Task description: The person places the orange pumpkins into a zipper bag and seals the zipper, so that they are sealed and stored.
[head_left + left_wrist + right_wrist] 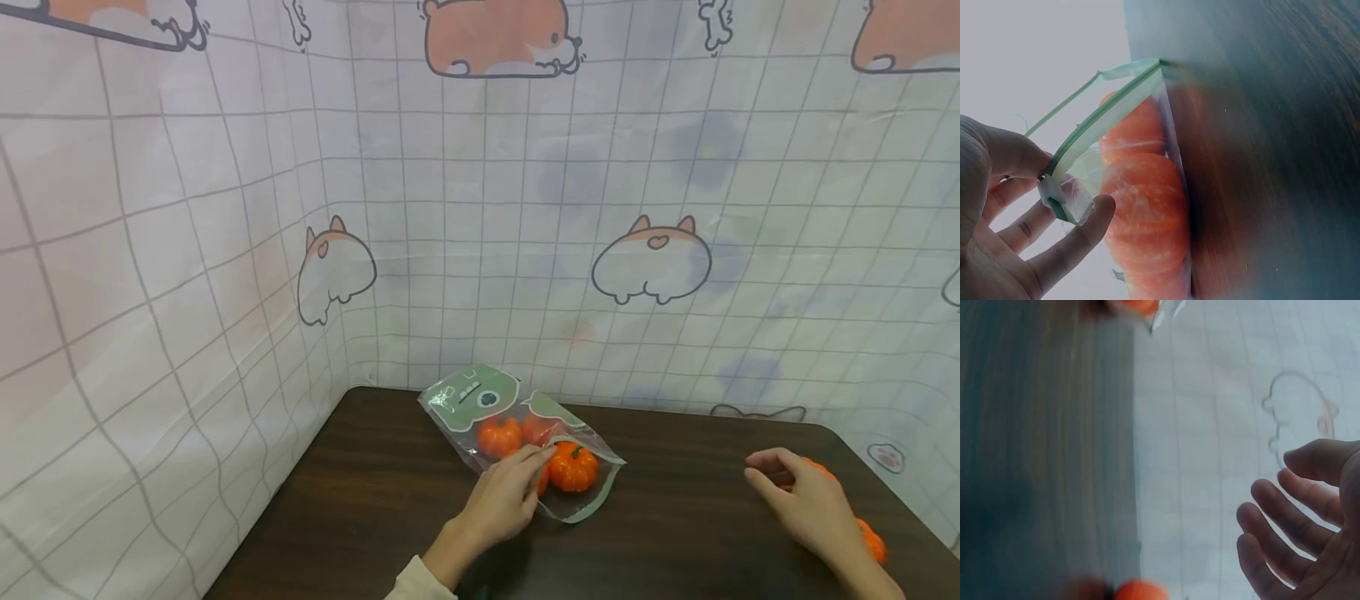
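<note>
Left hand (502,495) pinches bag (474,403) | left-wrist view alone shows grip | right hand (806,498) spread

table (660,517): dark, wood-grained | cloth (480,183): pale, grey grid, behind table | prints: cartoon dogs (651,265), bones (716,23)

Near the table's (675,517) right edge, a pumpkin (822,469) is mostly hidden by the right hand (812,506); the front edge is cropped.

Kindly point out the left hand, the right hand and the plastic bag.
Left hand (504,495): head view, back of the hand.
Right hand (808,502): head view, back of the hand.
Plastic bag (459,407): head view, green printed part.
</note>
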### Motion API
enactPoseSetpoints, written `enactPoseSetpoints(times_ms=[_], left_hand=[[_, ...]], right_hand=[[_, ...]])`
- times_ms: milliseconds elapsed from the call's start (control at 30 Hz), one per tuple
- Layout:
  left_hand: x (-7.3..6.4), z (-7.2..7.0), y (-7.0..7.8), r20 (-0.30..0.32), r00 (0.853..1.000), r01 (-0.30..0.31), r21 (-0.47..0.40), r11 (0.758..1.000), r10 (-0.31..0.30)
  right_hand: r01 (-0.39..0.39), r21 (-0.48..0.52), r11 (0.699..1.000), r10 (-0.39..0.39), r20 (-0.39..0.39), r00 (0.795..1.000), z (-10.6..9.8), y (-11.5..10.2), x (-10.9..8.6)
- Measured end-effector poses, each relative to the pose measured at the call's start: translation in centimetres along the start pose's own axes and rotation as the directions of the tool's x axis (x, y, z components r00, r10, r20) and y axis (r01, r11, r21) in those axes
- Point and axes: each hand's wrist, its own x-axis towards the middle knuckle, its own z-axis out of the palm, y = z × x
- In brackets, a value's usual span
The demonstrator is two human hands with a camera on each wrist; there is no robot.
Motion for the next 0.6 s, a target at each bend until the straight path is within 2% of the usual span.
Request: enactPoseSetpoints(times_ms=[100,200,333,467,600], left_hand=[[0.1,0.1,-0.1,-0.002,1.000,0.003,0.003,1.000,-0.003],[0.1,0.1,-0.2,-0.006,1.000,0.006,0.006,1.000,-0.005],[0.1,0.1,-0.3,-0.009,1.000,0.009,0.009,1.000,-0.009],[0.1,0.0,-0.4,-0.006,1.000,0.011,0.005,1.000,-0.011],[0.0,0.0,-0.4,-0.001,1.000,0.019,-0.001,1.000,-0.019]], right_hand=[[-0.020,-0.046,0.999,0.018,-0.052,0.999,-0.8,1.8,-0.7],[-0.103,-0.067,0.992,0.099,-0.056,0.993,-1.4,3.3,-1.2],[-0.223,-0.046,0.974,0.222,-0.036,0.974,-2.1,5.1,-1.9],[-0.290,-0.009,0.957,0.289,-0.026,0.957,-2.4,6.9,-2.5],[-0.357,0.023,0.934,0.356,0.024,0.934,-2.4,8.5,-2.8]])
